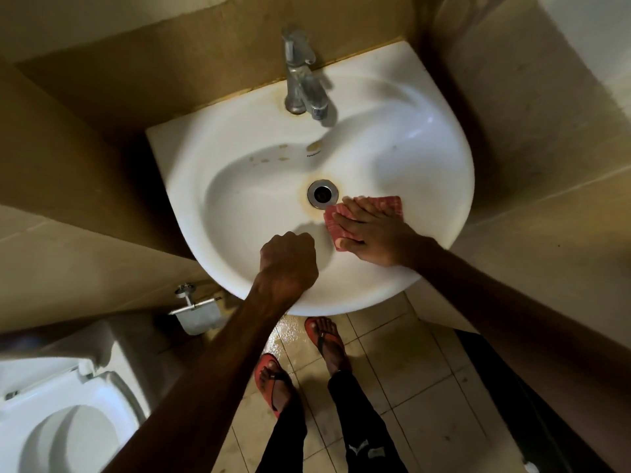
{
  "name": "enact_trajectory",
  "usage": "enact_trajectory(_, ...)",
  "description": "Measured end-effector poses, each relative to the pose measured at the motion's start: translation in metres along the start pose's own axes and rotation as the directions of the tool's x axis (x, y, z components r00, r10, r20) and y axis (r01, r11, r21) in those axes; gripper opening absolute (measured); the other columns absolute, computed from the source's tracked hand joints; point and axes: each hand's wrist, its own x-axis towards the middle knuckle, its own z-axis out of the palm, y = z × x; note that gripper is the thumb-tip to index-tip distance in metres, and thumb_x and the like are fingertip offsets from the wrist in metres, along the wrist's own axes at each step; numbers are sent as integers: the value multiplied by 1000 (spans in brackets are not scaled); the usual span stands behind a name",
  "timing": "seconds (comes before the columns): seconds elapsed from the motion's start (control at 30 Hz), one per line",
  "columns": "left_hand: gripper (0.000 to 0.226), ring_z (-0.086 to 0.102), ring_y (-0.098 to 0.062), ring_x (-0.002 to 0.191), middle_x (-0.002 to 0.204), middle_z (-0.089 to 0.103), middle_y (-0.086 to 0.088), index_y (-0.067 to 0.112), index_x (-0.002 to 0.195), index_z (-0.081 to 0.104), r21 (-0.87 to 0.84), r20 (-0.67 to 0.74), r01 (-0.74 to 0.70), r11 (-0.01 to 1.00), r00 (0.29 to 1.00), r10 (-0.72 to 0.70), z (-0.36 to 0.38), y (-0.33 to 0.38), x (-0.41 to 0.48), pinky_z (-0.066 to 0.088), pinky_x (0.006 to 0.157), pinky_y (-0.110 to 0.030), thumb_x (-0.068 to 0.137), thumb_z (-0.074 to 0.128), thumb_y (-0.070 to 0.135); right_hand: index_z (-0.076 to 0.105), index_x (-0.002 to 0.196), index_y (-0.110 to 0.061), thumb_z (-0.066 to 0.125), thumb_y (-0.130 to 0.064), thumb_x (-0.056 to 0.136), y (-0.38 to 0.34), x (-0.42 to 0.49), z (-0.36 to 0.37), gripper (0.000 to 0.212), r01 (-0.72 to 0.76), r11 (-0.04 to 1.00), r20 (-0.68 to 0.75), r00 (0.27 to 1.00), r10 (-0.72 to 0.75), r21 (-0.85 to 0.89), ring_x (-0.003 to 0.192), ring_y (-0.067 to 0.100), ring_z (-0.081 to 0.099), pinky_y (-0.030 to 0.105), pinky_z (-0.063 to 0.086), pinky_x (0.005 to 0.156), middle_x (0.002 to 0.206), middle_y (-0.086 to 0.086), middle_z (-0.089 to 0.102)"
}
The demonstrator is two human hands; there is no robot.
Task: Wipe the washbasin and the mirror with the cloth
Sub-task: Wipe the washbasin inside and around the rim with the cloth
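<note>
A white washbasin [239, 186] hangs on the tan wall, with brown stains round its drain [322, 193] and on its back slope. My right hand [372, 233] lies flat with straight fingers on a red patterned cloth [392, 203], pressing it against the bowl just right of the drain. My left hand [288, 259] is a closed fist holding nothing, over the basin's front rim. No mirror is in view.
A chrome tap [302, 83] stands at the back of the basin. A toilet [65, 418] sits at the lower left, with a paper holder [196, 310] on the wall beside it. The tiled floor [409, 377] below is wet near my feet in red sandals [273, 384].
</note>
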Motion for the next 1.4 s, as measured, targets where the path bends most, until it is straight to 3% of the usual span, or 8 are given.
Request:
enact_trajectory(0.23, 25, 60, -33, 116, 122, 60, -12, 11, 119, 57, 62, -34, 18, 998, 999, -16, 5, 11, 2, 47, 92, -34, 96, 48, 16, 21, 163, -29, 24, -57, 106, 15, -9, 5, 64, 59, 992, -82, 994, -68, -112, 161, 30, 8, 53, 10, 127, 173, 4, 11)
enact_trajectory(0.4, 22, 60, -30, 114, 119, 63, -9, 12, 114, 60, -68, -59, -23, 997, 998, 19, 12, 29, 3, 50, 88, -36, 94, 52, 19, 40, 157, -29, 6, -62, 97, 28, -50, -21, 76, 72, 992, -23, 997, -75, -104, 157, 28, 24, 47, 13, 127, 169, 1, 30)
enact_trajectory(0.6, 30, 56, -28, 124, 129, 64, -6, 12, 123, 64, -277, -144, -224, 934, 971, 190, 19, 62, 16, 47, 99, -38, 96, 53, 20, 72, 125, -16, 22, -50, 101, 39, -95, -2, 65, 21, 994, -371, 927, -60, -107, 131, 35, 59, 55, 34, 118, 136, 11, 68)
enact_trajectory(0.7, 30, 64, -30, 112, 122, 70, -7, 13, 120, 69, -345, -164, -305, 888, 951, 262, 17, 77, 13, 50, 88, -33, 96, 53, 21, 69, 127, -15, 34, -37, 106, 31, -103, 27, 47, -97, 993, -558, 828, 42, -68, 141, 36, 49, 56, 27, 122, 142, 12, 62)
enact_trajectory(0.8, 27, 68, -34, 95, 108, 73, -12, 11, 111, 70, -367, -152, -295, 882, 955, 256, 19, 80, 13, 44, 73, -29, 96, 51, 23, 64, 134, -14, 39, -33, 106, 4, -100, 44, 42, -195, 964, -662, 700, 266, 181, 152, 35, 34, 56, 20, 126, 156, 14, 48)
enact_trajectory(1.03, 37, 68, -34, 95, 110, 73, -11, 10, 112, 73, -248, -134, -348, 904, 936, 324, 15, 80, 26, 36, 70, -25, 96, 47, 30, 46, 153, -16, 38, -26, 109, -42, -96, 56, 47, -194, 776, -615, 508, 603, 601, 160, 32, -7, 60, 22, 126, 173, 12, 3)
enact_trajectory(1.17, 28, 69, -29, 96, 115, 73, -6, 14, 113, 75, -262, -108, -347, 900, 938, 330, 15, 80, 35, 57, 82, -34, 89, 61, 17, 38, 158, -17, 49, -22, 107, -38, -84, 50, 52, -143, 679, -580, 413, 702, 720, 160, 37, -6, 59, 28, 124, 173, 14, -4)
enact_trajectory(1.4, 30, 67, -30, 105, 116, 70, -8, 8, 116, 71, -208, -49, -303, 930, 953, 300, 6, 93, 40, 56, 91, -37, 86, 65, 14, 29, 162, -25, 56, -26, 105, 19, -65, 31, 63, -137, 657, -564, 405, 720, 741, 158, 38, 13, 49, 44, 117, 172, 19, 1)
